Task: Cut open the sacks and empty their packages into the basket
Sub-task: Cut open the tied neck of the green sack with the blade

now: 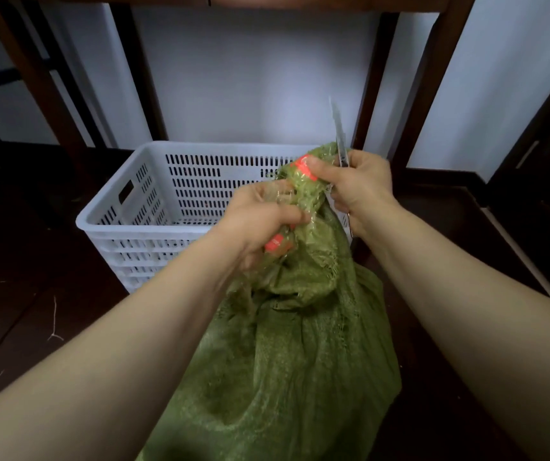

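Left hand (260,214) clenches the taped neck of the green sack (283,361). Right hand (360,184) grips a box cutter (338,128), blade up, thumb pressing the sack top. White basket (153,227) sits just behind.

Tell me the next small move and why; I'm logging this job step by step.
Probably bring the knife down and slice the taped neck. The left hand grips the bunched neck of the green sack, bound with orange tape. The right hand holds the knife blade-up beside it, and the white basket stands behind.
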Available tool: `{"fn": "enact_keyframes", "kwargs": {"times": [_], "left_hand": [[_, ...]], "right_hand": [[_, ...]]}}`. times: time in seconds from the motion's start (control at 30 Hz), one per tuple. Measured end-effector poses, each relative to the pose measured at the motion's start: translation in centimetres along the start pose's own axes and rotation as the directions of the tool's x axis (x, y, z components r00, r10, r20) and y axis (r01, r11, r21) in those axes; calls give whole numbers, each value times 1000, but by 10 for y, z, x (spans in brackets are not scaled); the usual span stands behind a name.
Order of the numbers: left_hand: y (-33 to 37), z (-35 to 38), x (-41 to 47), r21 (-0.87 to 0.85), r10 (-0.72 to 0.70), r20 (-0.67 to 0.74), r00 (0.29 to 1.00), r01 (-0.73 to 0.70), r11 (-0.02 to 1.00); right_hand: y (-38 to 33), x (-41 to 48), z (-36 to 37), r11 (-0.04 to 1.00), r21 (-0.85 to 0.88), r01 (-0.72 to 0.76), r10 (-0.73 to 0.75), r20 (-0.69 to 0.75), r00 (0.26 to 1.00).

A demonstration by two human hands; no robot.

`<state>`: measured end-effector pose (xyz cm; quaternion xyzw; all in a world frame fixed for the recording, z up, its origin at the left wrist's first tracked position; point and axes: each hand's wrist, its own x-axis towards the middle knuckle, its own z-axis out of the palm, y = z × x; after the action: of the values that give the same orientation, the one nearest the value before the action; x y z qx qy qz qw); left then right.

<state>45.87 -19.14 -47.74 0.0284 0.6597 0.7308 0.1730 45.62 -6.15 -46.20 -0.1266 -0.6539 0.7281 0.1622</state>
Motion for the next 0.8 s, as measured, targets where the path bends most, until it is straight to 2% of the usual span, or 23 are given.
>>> {"fn": "enact_keyframes", "kwargs": {"times": [0.1,0.2,0.33,0.4,0.5,0.57,0.67,0.73,0.8], "left_hand": [[10,-11,1,-7,-79,110,991,80,997],[11,-24,2,75,-122,210,970,108,991],[8,-35,2,58,-149,349,925,138,989],[6,-33,5,66,-97,260,961,83,994],[3,-31,9,-75,25,119,993,-16,997],[-1,-33,10,-156,22,130,991,-1,988],[-7,-41,14,-239,-13,218,976,66,969],[-7,-39,11,-270,-7,226,974,70,960],[-7,-36,8,-255,-19,145,989,56,965]], "right_hand": [[2,3,-1,999,36,17,-17,-20,1000],[8,-3,2,996,89,-18,15,35,999],[11,-4,4,997,66,-48,40,120,992],[9,0,1,996,51,-72,64,150,987],[10,3,-5,981,120,-149,134,128,983],[14,0,-10,978,87,-190,175,157,972],[25,-9,-13,961,49,-271,247,278,928],[31,-15,-12,974,5,-226,217,261,941],[35,-15,-11,983,-1,-181,178,206,962]]}}
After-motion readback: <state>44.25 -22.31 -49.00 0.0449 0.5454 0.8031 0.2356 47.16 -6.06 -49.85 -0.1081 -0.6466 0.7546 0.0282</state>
